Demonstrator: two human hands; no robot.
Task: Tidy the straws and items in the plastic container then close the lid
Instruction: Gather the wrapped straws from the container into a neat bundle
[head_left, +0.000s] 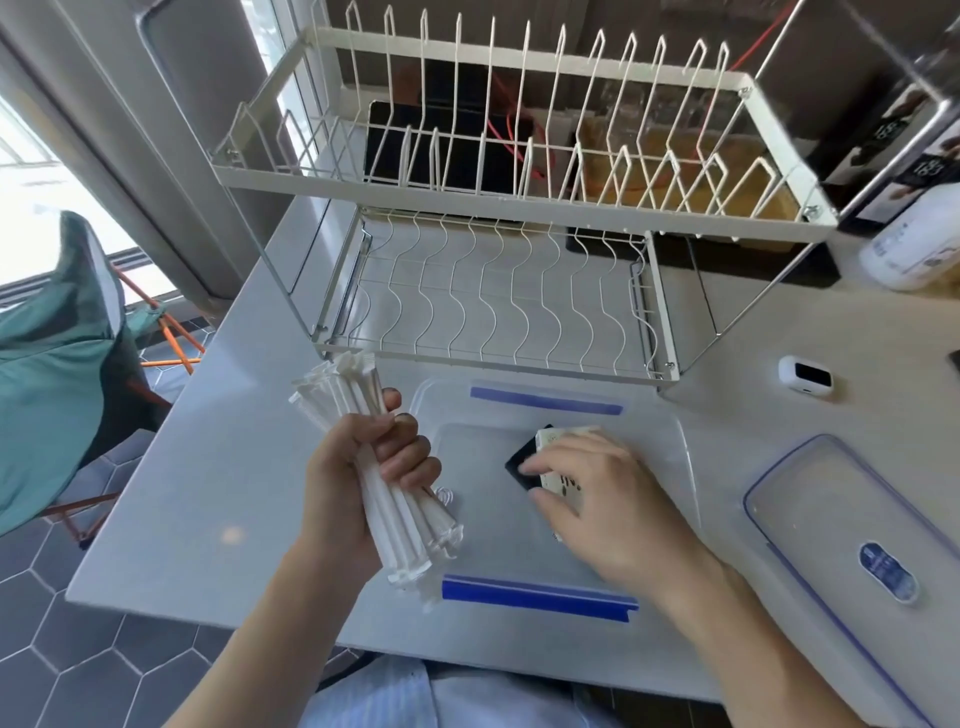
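We have the bundle of white wrapped straws (387, 483) clenched in our left hand (353, 488), held tilted above the left edge of the clear plastic container (670, 452), which sits on the tabletop (208, 493) in front of the wire dish rack (498, 291). Our right hand (608, 499) is inside the container, fingers pressed down on a small cream packet (558, 480) and the black card (522, 460) under it; whether it grips them or only pins them, we cannot tell. The lid (852, 530) lies apart, to the right. The bundle is fanned at both ends, so a loose grip could let straws slide out past the container wall. Laid crosswise, they could ride over the rim and stop the lid from seating.
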